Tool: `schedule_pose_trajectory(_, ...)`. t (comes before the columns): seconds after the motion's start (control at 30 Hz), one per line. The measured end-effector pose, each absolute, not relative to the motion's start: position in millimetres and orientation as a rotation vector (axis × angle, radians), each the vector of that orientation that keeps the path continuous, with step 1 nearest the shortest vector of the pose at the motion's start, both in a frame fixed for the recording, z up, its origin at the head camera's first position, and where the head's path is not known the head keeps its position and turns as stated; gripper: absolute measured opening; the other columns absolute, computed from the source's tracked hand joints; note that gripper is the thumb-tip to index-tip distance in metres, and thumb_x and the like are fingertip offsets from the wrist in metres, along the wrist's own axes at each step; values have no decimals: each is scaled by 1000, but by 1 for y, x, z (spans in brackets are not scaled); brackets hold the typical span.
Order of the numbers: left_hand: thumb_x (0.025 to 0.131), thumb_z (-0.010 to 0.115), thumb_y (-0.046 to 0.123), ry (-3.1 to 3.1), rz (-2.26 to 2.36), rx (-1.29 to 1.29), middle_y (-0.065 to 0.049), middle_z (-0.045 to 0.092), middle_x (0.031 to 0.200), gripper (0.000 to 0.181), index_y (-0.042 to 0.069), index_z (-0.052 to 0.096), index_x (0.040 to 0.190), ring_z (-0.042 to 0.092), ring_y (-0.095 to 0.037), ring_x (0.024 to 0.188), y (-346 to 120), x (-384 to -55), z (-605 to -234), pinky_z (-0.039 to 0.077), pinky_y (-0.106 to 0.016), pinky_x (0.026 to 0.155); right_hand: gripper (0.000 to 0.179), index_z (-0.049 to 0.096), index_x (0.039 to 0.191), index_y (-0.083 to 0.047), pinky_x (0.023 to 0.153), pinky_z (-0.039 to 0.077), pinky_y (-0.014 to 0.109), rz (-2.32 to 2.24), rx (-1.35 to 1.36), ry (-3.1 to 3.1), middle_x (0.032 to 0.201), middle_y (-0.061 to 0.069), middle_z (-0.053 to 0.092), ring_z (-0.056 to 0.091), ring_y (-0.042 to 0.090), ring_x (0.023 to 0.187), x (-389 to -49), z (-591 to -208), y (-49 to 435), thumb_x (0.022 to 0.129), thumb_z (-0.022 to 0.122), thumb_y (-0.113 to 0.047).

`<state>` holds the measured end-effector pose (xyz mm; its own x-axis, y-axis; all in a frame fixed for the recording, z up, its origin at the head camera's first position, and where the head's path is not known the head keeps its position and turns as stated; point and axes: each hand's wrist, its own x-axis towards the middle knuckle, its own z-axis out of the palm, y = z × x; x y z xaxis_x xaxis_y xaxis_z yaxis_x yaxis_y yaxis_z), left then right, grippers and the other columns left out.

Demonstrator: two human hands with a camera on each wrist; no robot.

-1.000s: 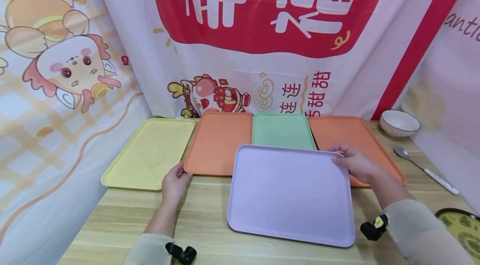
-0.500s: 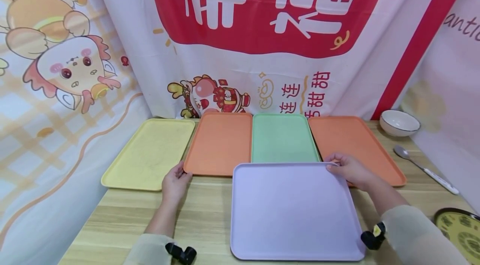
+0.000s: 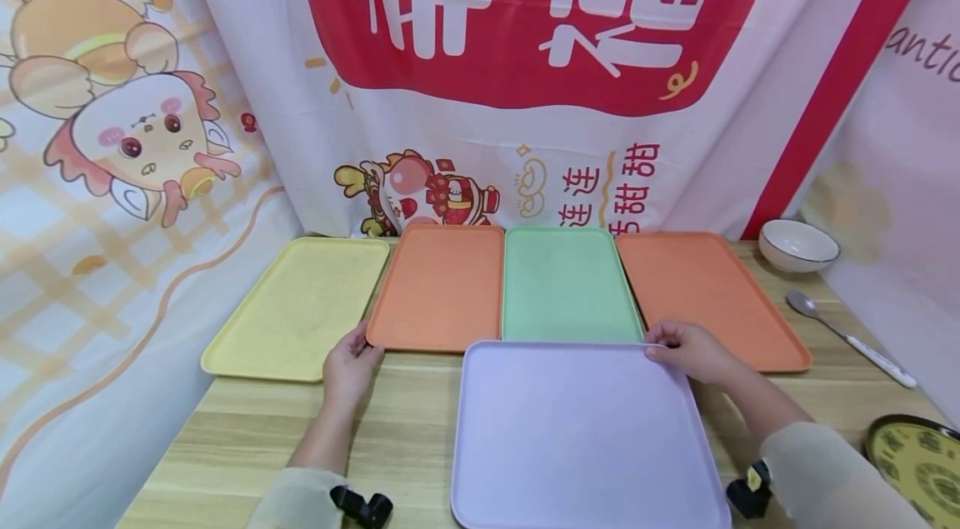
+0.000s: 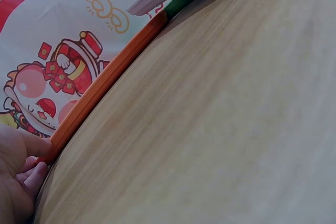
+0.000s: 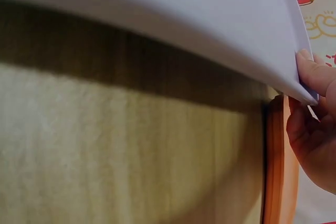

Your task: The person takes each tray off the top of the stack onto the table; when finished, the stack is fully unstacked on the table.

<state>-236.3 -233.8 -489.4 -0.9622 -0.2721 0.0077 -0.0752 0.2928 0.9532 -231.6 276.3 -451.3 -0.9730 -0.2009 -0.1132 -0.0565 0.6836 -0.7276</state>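
Note:
My right hand (image 3: 692,351) pinches the far right corner of a lavender tray (image 3: 585,437), thumb on top and fingers beneath. In the right wrist view the lavender tray (image 5: 210,9) hangs above the wood and casts a shadow on it. My left hand (image 3: 351,371) grips the near left corner of an orange tray (image 3: 442,287), which lies flat on the table. The left wrist view shows my left fingers (image 4: 34,142) around that corner. A green tray (image 3: 570,283) lies right of the orange one, its near edge hidden behind the lavender tray.
A yellow tray (image 3: 300,304) lies at the far left, a second orange tray (image 3: 712,296) right of the green one. Farther right are a white bowl (image 3: 799,246), a spoon (image 3: 847,335) and a yellow patterned plate (image 3: 918,462). A printed curtain (image 3: 525,121) hangs behind the wooden table (image 3: 225,446).
The lavender tray has come toward me and lower in my right hand, uncovering more of the green tray and the orange tray beside my left hand. My left hand has stayed in place.

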Motion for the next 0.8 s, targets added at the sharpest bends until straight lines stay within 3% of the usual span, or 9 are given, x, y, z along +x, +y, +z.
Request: schedule_pose_trajectory(0.8,93,61,0,-2385,-1757,306,-30,46,145,55,-10,40,143,46,-40,135,-234,-235,-489,43,-45,111,17,70,99,-7,66,49,26,-1077,-152,2684,88,4,62,54,19,83,-230,-464,272,88,73,-20)
